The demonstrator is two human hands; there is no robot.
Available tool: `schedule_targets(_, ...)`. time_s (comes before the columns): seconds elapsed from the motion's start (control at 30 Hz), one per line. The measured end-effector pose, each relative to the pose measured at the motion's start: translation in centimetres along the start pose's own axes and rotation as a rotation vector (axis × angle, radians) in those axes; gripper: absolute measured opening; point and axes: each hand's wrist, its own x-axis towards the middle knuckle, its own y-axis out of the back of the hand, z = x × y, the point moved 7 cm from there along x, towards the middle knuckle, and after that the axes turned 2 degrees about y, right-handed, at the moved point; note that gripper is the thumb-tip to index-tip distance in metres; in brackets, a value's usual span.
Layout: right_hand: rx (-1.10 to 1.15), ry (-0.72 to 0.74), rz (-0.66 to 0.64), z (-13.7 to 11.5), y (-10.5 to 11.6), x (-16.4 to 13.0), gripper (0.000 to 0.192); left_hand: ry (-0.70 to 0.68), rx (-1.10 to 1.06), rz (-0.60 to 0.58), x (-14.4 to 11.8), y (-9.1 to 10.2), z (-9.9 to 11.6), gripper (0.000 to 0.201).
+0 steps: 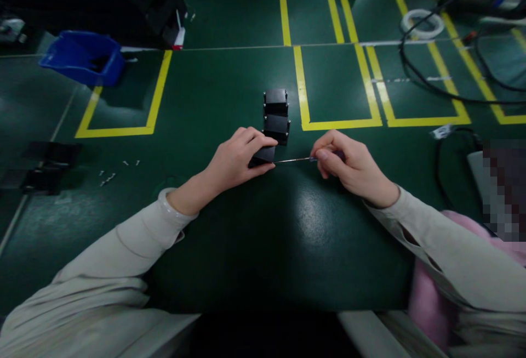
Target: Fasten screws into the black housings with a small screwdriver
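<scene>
Both hands meet at mid-frame over a small black block, a thin screwdriver between them.

Pale sleeves run up from the bottom corners; the left hand (236, 158) clamps its fingers and thumb on the small black block (263, 155) resting on the green mat (255, 248), while the right hand (349, 163) pinches the handle of a thin screwdriver (295, 159), whose tip touches the block's right side. Just above stand two more black blocks (276, 114) (stacked in a short column toward the top). A blue bin (82, 56) sits at upper left, tiny screws (109, 177) lie at left, and black cables (431, 81) loop across the yellow tape boxes (335, 84) at upper right.
</scene>
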Motion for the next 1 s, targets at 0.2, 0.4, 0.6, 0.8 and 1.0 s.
schedule_targets(0.2,-0.006,0.019,0.030,-0.15,0.19,0.02,0.004,-0.010,0.006,0.014,-0.05,0.00,-0.02,0.041)
schedule_targets(0.4,-0.006,0.018,-0.002,-0.31,0.04,0.05,0.014,-0.003,0.009,0.004,-0.02,-0.01,0.01,0.042)
schedule_targets(0.6,0.013,0.026,0.023,-0.30,0.21,-0.07,0.005,-0.004,0.014,0.002,0.02,0.01,-0.01,0.041)
schedule_targets(0.8,0.000,-0.001,0.024,-0.12,0.13,0.05,0.010,-0.008,0.014,0.010,0.01,-0.04,0.00,0.040)
schedule_targets(1.0,0.019,-0.010,0.024,0.00,0.13,-0.02,0.005,-0.002,0.003,0.004,0.01,-0.05,-0.05,0.041)
